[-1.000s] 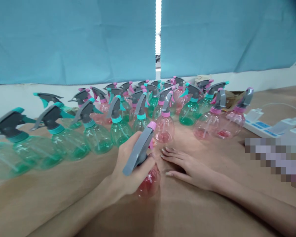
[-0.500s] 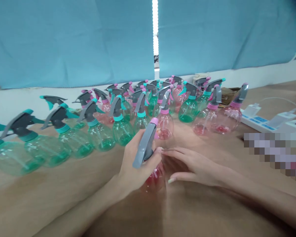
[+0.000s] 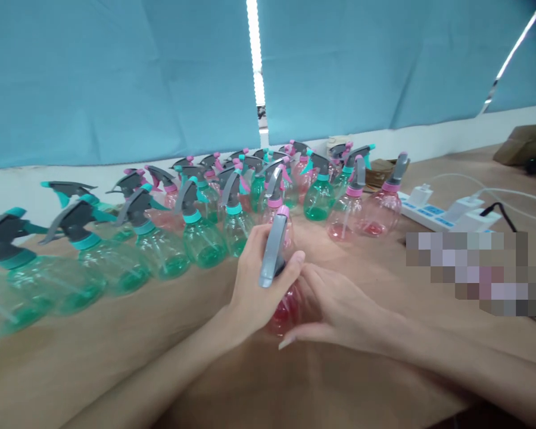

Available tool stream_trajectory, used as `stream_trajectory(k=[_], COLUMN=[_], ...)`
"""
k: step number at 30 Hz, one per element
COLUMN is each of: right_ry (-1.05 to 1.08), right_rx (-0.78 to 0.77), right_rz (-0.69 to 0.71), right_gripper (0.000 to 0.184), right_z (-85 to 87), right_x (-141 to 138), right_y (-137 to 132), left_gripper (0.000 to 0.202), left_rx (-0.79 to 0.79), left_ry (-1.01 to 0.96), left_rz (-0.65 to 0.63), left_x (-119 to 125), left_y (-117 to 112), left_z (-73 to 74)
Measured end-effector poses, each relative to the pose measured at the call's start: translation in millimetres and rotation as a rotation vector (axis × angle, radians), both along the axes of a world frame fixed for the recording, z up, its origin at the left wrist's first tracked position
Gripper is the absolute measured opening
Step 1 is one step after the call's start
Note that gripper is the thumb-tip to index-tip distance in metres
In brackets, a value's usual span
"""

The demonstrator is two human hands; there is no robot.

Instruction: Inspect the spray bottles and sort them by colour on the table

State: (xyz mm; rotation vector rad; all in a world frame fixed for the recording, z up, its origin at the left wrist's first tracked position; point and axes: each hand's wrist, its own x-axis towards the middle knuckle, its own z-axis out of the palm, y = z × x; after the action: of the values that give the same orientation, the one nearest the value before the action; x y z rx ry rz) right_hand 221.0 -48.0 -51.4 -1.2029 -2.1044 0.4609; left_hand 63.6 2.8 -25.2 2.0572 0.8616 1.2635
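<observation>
A pink spray bottle (image 3: 284, 314) with a grey trigger head stands on the table in front of me, red liquid visible inside. My left hand (image 3: 254, 286) is closed around its neck, the thumb on the near side and the trigger head rising between thumb and fingers. From the right, my right hand (image 3: 346, 304) curls around the bottle's body; its thumb is at the near side and its fingertips are hidden behind the bottle. Just beyond stands another pink spray bottle (image 3: 274, 204), partly hidden by my left hand.
A row of green spray bottles (image 3: 161, 256) runs along the left. More green and pink ones crowd the back, with two pink bottles (image 3: 379, 214) at the right end. A white power strip (image 3: 429, 215) with plugs and cables lies on the right side.
The view has swung slightly right. My right hand has moved in from beside the pink spray bottle and now wraps its body; my left hand keeps its hold on the neck.
</observation>
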Motion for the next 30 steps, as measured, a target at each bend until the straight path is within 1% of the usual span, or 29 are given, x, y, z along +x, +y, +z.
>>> stream_trajectory(k=[3,6,9,12,14,15,17,19,20,22,25,27,30], right_ry=[0.052,0.084,0.072,0.026,0.005,0.022,0.028,0.033,0.035,0.024,-0.030,-0.071,-0.149], right_rx=[-0.075,-0.055,-0.009,0.001,0.018,0.027,0.038,0.061,0.074,0.099,0.117,0.109,0.089], right_rz=[-0.009,-0.037,-0.048,-0.056,-0.084,-0.140,-0.183,-0.251,-0.271,-0.264,-0.258,-0.302,-0.385], right_gripper=[0.063,0.061,0.060,0.066,0.074,0.079,0.081,0.078,0.077,0.067,0.050,0.052,0.066], right_z=[-1.8,0.1,4.7,3.5,-3.8,-8.7,-18.0,-22.3,-22.0,-17.3,-7.8,-4.5,-4.1], right_x=[4.1,10.4,21.2,37.2,49.7,55.9,66.5,73.4,75.3,76.7,75.4,74.3,73.4], right_y=[-0.4,-1.6,-1.4,4.9,14.4,20.7,35.2,50.4,57.5,69.7,81.9,86.3,89.5], left_gripper=[0.016,0.019,0.034,0.048,0.050,0.050,0.049,0.044,0.041,0.037,0.032,0.031,0.030], left_rx=[-0.001,-0.002,-0.007,-0.023,0.014,0.017,0.008,0.001,-0.004,-0.008,0.000,0.008,0.020], left_ry=[0.013,0.025,0.047,0.053,0.042,0.054,0.085,0.138,0.165,0.237,0.354,0.403,0.443], left_rz=[-0.008,-0.035,-0.081,-0.146,-0.160,-0.154,-0.096,-0.035,0.004,0.049,0.052,0.035,0.003], left_x=[12.7,25.6,36.5,41.2,39.2,36.7,29.6,21.4,17.4,10.8,5.0,4.1,5.9], left_y=[2.8,6.7,11.7,16.5,19.2,20.4,22.5,23.8,24.0,23.1,20.0,18.5,18.4], left_z=[-0.2,1.1,1.0,-7.1,-17.8,-24.0,-35.2,-42.8,-45.0,-47.5,-50.4,-53.0,-55.4])
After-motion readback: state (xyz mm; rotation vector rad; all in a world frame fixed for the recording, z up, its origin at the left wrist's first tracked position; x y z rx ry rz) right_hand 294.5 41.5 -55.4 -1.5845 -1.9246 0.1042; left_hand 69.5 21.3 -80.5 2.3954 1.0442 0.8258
